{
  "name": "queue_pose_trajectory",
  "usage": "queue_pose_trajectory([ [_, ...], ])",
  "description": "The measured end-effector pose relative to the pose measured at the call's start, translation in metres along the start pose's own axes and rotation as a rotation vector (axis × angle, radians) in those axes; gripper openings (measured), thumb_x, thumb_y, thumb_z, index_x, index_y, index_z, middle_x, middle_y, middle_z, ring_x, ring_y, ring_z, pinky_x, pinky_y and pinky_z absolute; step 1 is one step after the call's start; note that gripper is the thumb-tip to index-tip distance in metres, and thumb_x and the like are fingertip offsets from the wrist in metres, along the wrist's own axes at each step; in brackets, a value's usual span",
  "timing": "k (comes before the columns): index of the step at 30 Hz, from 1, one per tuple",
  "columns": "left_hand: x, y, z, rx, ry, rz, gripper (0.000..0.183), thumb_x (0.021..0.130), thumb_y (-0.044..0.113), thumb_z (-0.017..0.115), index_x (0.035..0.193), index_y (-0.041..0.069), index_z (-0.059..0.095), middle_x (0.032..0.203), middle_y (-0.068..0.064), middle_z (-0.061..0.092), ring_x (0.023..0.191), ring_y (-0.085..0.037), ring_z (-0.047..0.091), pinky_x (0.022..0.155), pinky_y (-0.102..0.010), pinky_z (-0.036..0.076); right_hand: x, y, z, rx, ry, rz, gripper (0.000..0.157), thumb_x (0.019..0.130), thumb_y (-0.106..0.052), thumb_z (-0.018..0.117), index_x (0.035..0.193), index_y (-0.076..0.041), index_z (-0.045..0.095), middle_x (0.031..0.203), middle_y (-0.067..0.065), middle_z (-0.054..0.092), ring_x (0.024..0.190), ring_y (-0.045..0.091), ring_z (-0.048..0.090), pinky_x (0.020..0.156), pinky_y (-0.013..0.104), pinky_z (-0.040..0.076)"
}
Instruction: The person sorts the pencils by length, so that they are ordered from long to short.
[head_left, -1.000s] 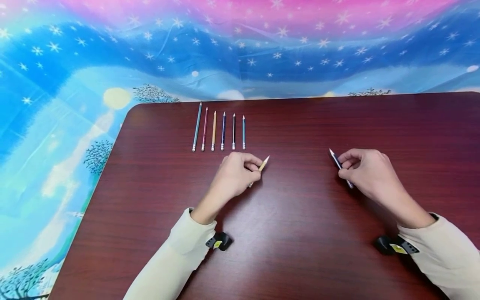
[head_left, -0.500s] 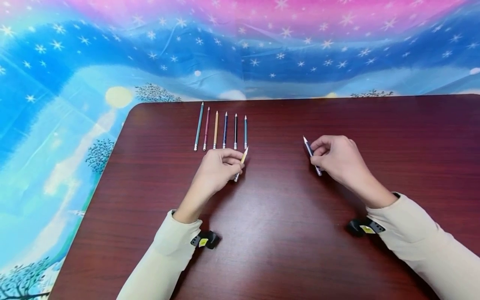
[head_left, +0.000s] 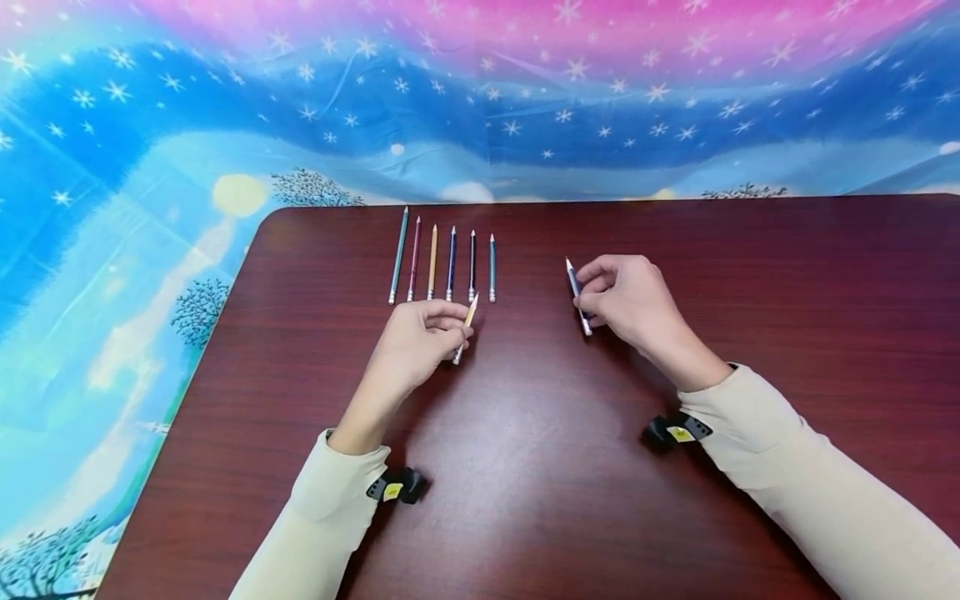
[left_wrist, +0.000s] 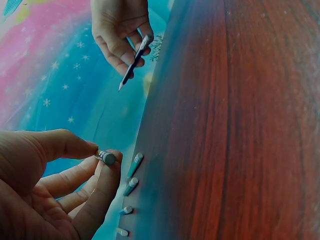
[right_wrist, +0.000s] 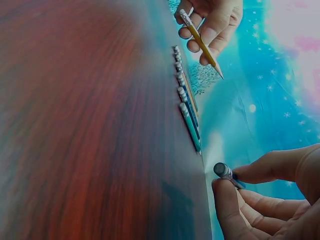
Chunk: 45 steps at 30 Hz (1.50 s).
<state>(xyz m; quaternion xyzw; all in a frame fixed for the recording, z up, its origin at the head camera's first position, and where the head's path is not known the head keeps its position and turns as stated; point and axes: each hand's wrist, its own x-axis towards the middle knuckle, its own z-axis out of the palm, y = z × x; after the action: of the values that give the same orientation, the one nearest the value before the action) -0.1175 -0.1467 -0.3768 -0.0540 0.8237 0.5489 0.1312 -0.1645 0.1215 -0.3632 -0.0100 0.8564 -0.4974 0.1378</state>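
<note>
My left hand (head_left: 420,343) pinches a short yellow pencil (right_wrist: 201,44) between thumb and fingers, its sharpened tip pointing away from me. My right hand (head_left: 626,298) pinches a dark blue pencil (head_left: 578,296) the same way, tip slanting up and left. In the left wrist view the dark pencil (left_wrist: 134,62) shows its pale tip and eraser end. A row of several pencils lies just beyond my left hand, erasers toward me: a long teal pencil (head_left: 398,254), then red, yellow (head_left: 432,262), dark blue, black, and a short teal-blue pencil (head_left: 492,267) at the right end.
The dark red-brown wooden table (head_left: 525,500) spreads under both hands. Behind its far edge hangs a blue and pink cloth (head_left: 525,108) with snowflakes and trees. A small black camera (head_left: 401,486) is strapped at each wrist over cream sleeves (head_left: 795,450).
Both hands have moved left with their pencils. The right hand has also gone farther forward, toward the row, and the gap between the hands is narrower. The row of pencils stays put.
</note>
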Motion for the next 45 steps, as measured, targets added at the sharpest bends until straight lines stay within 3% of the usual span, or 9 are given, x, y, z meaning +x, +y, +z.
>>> queue_pose_trajectory([
  [6, -0.004, 0.0, -0.006, -0.049, 0.013, -0.018, 0.03, 0.095, 0.0, 0.063, 0.123, -0.003, 0.071, 0.106, -0.022, 0.076, 0.076, -0.013, 0.07, 0.066, -0.02, 0.056, 0.014, -0.007, 0.013, 0.089, -0.009, 0.019, 0.026, 0.091, 0.005, 0.067, 0.117, 0.009, 0.067, 0.086, 0.01, 0.073, 0.064, 0.007, 0.07, 0.063, 0.026, 0.063],
  [16, -0.004, -0.002, -0.013, -0.04, 0.038, -0.017, 0.032, 0.095, -0.002, 0.058, 0.124, -0.004, 0.071, 0.108, -0.022, 0.077, 0.079, -0.011, 0.072, 0.067, -0.019, 0.057, 0.035, -0.012, 0.031, 0.193, -0.013, 0.069, 0.027, 0.093, 0.005, 0.069, 0.119, 0.009, 0.065, 0.091, 0.014, 0.074, 0.067, 0.009, 0.071, 0.065, 0.027, 0.064],
  [24, -0.001, -0.003, -0.012, -0.048, 0.022, -0.021, 0.033, 0.094, -0.001, 0.058, 0.124, -0.003, 0.071, 0.108, -0.021, 0.077, 0.078, -0.011, 0.071, 0.067, -0.02, 0.057, 0.048, -0.014, 0.043, 0.233, 0.011, 0.09, 0.027, 0.093, 0.006, 0.07, 0.12, 0.008, 0.065, 0.102, 0.021, 0.075, 0.067, 0.009, 0.07, 0.065, 0.028, 0.065],
  [29, -0.002, -0.003, -0.015, -0.042, 0.042, -0.027, 0.034, 0.095, -0.001, 0.057, 0.125, -0.002, 0.071, 0.109, -0.021, 0.077, 0.079, -0.01, 0.071, 0.068, -0.019, 0.058, 0.057, -0.019, 0.054, 0.268, 0.025, 0.099, 0.026, 0.093, 0.006, 0.068, 0.119, 0.007, 0.066, 0.098, 0.017, 0.075, 0.065, 0.011, 0.069, 0.064, 0.028, 0.064],
  [34, 0.0, -0.004, -0.017, -0.044, 0.036, -0.024, 0.034, 0.095, -0.001, 0.056, 0.126, -0.002, 0.071, 0.11, -0.021, 0.077, 0.08, -0.009, 0.071, 0.068, -0.019, 0.058, 0.065, -0.021, 0.062, 0.269, 0.051, 0.1, 0.024, 0.092, 0.006, 0.068, 0.117, 0.005, 0.066, 0.091, 0.01, 0.073, 0.062, 0.012, 0.067, 0.061, 0.028, 0.063],
  [45, 0.002, -0.004, -0.021, -0.044, 0.046, -0.035, 0.033, 0.096, -0.001, 0.057, 0.126, -0.002, 0.07, 0.111, -0.021, 0.077, 0.082, -0.011, 0.071, 0.069, -0.019, 0.059, 0.076, -0.029, 0.073, 0.23, 0.07, 0.136, 0.024, 0.092, 0.007, 0.069, 0.116, 0.005, 0.066, 0.095, 0.013, 0.068, 0.053, 0.01, 0.063, 0.055, 0.024, 0.061],
])
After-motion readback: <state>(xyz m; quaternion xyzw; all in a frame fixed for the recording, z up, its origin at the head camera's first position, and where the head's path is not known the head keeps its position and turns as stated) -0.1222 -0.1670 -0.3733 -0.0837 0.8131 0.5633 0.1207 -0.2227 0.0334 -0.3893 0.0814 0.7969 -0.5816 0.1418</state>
